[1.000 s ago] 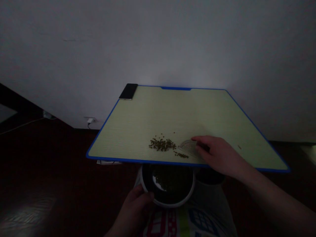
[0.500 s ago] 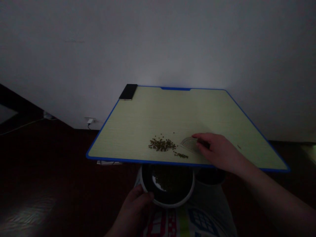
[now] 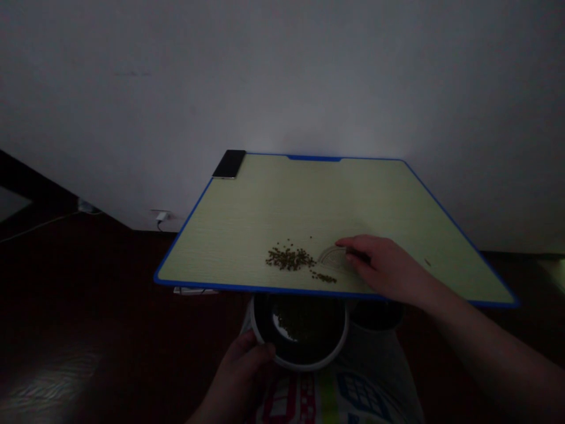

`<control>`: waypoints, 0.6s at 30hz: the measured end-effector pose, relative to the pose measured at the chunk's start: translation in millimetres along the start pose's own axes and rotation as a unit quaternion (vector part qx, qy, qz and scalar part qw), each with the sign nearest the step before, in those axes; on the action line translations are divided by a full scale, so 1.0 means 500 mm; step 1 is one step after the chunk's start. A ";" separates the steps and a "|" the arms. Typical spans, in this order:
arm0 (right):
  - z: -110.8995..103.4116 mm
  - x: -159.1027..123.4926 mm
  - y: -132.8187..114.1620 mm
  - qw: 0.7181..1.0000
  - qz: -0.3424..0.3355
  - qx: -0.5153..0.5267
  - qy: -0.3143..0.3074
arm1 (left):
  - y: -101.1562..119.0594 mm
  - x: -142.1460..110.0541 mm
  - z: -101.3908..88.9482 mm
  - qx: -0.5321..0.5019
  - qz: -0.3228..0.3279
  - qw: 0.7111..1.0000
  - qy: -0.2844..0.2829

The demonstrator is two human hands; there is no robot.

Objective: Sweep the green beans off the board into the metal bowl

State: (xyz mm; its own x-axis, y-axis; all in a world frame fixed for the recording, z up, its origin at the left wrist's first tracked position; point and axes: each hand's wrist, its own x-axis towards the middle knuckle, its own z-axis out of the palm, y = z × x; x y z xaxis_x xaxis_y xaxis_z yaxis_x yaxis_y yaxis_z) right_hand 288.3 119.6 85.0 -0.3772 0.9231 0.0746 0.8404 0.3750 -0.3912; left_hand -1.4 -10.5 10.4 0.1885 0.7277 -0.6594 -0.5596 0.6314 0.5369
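Note:
My right hand (image 3: 384, 264) is closed on a clear, half-round protractor (image 3: 333, 257) and holds it low over the table, its curved edge toward the beans. Just left of it lies a loose pile of small greenish-brown beans (image 3: 289, 259), with a short strip of the same beans (image 3: 325, 277) nearer the table's front edge. My left hand (image 3: 247, 368) grips the left rim of a dark bowl with a white edge (image 3: 304, 366). The bowl sits on my lap under the front edge, with dim greenish beans inside.
The pale table (image 3: 318, 200) has a blue border and stands against a wall. A phone (image 3: 229, 164) lies at its far left corner. A second dark container (image 3: 377, 316) is under the front edge on the right. A plug (image 3: 162, 217) sits in the wall socket.
My right hand has moved slightly left with the protractor, closer to the bean pile. My left hand and the bowl have stayed in place.

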 end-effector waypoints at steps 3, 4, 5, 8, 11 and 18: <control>-0.002 -0.007 0.002 1.000 0.004 -0.002 0.001 | 0.000 0.001 -0.001 0.008 0.000 1.000 -0.003; -0.003 -0.010 0.004 1.000 0.006 -0.003 0.005 | 0.001 0.001 -0.002 0.011 0.002 1.000 -0.004; -0.003 -0.014 0.006 1.000 0.007 -0.004 0.009 | 0.001 0.001 -0.002 0.014 0.003 1.000 -0.005; -0.003 -0.023 0.007 1.000 0.002 0.002 0.017 | 0.003 0.000 -0.001 0.012 0.005 1.000 -0.001; 0.001 -0.026 0.001 1.000 -0.003 0.009 0.015 | 0.005 -0.002 0.002 0.005 -0.002 1.000 0.002; 0.006 -0.015 -0.015 1.000 0.016 -0.002 0.018 | 0.008 -0.005 0.003 0.017 -0.002 1.000 0.004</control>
State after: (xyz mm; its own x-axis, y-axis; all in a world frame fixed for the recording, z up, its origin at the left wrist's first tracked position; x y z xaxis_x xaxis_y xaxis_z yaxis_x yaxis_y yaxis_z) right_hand 283.8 109.6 84.4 -0.3355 0.9372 0.0956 0.8531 0.3453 -0.3912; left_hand -2.6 -9.4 14.9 0.1840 0.7224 -0.6666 -0.5303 0.6440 0.5515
